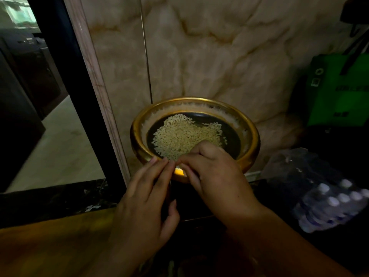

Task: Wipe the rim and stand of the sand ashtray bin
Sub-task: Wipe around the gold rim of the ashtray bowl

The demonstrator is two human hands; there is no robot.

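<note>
The ashtray bin has a round gold rim (253, 134) around a dark dish holding a patch of pale gravel-like sand (185, 134). Its dark stand (191, 200) shows dimly below the bowl, partly hidden by my hands. My left hand (147, 198) reaches up to the near rim, fingers extended and touching it. My right hand (215, 172) lies over the near edge of the bowl, its fingertips pinched together next to the left fingertips. A thin thread or edge seems to run down between the two hands; I cannot tell what it is. No cloth is visible.
A beige marble wall (209, 56) stands right behind the bin. A dark doorway frame (65, 86) is at the left. At the right are a green box (337, 90) and a shrink-wrapped pack of water bottles (329, 200). A wooden surface (50, 246) lies at the bottom left.
</note>
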